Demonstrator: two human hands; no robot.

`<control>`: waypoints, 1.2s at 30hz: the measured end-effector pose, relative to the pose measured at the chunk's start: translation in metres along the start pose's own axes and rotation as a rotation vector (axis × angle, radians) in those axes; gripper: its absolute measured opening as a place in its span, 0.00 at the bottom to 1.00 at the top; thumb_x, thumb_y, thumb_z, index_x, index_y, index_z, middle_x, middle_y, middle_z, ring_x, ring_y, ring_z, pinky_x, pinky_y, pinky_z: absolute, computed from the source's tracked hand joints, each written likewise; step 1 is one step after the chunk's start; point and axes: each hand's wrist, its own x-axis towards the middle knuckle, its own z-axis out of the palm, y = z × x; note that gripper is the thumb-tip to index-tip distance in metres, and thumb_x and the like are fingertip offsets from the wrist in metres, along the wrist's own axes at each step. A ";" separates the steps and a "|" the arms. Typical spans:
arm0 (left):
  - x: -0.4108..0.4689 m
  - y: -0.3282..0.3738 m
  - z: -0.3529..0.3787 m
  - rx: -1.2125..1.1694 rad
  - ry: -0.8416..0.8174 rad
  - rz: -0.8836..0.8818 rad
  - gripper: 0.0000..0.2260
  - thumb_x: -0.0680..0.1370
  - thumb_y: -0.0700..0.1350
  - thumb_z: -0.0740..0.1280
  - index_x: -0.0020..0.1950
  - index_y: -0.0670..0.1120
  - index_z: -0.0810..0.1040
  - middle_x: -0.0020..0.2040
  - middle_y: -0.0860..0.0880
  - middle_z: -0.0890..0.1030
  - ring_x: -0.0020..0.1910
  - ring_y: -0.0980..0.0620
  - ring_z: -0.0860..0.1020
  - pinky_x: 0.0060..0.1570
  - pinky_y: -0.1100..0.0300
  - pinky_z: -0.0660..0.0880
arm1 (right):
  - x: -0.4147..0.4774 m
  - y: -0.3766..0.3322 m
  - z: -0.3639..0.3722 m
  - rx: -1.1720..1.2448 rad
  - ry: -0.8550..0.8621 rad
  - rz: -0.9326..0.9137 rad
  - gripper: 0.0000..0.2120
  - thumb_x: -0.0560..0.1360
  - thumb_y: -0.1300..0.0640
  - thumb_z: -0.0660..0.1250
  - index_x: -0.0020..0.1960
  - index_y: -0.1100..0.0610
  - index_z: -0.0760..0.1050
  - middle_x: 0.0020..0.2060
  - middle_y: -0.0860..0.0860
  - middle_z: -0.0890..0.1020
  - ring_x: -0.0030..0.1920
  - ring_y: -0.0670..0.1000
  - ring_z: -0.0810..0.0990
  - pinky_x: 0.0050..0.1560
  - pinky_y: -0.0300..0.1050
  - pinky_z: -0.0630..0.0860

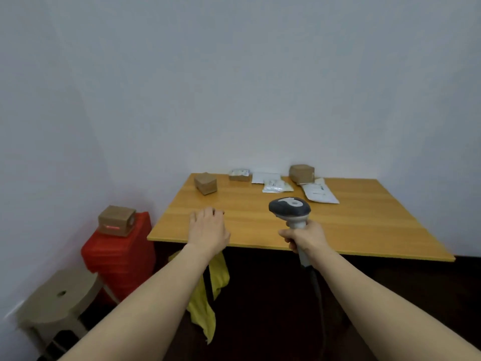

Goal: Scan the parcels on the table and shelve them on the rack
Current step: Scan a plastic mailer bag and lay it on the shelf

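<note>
Wooden table [338, 225] against pale wall, parcels [205, 183] along far edge. Near front edge: left hand [208, 227] empty, loosely spread; right hand [304, 237] clenched around scanner [290, 209].

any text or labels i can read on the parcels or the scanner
Nothing can be read.
White mailer bag: dark print, too blurred.
Small flat box: label on top, too small.
Clear packet: marks, unreadable.
Scanner: no text visible.
Box on the red container: red glow, no words.
</note>
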 end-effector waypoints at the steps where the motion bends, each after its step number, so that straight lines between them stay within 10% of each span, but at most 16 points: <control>1: 0.021 0.008 0.008 -0.011 -0.009 0.019 0.23 0.77 0.49 0.59 0.72 0.48 0.65 0.68 0.45 0.69 0.68 0.43 0.65 0.72 0.47 0.57 | 0.018 0.000 -0.006 0.006 0.028 0.007 0.08 0.68 0.65 0.75 0.42 0.60 0.76 0.27 0.54 0.78 0.25 0.50 0.73 0.30 0.44 0.72; 17: 0.304 0.106 0.120 -0.147 -0.249 0.111 0.22 0.79 0.48 0.57 0.73 0.47 0.64 0.69 0.45 0.68 0.68 0.46 0.66 0.67 0.53 0.62 | 0.284 -0.011 -0.069 0.044 0.189 0.168 0.08 0.69 0.66 0.73 0.44 0.60 0.75 0.30 0.55 0.78 0.25 0.51 0.72 0.29 0.43 0.71; 36: 0.520 0.159 0.260 -0.542 -0.498 -0.425 0.17 0.82 0.48 0.59 0.66 0.40 0.72 0.56 0.42 0.78 0.44 0.49 0.73 0.41 0.57 0.68 | 0.531 0.017 -0.081 0.022 0.035 0.304 0.09 0.68 0.66 0.74 0.35 0.61 0.75 0.19 0.50 0.76 0.18 0.45 0.72 0.20 0.35 0.69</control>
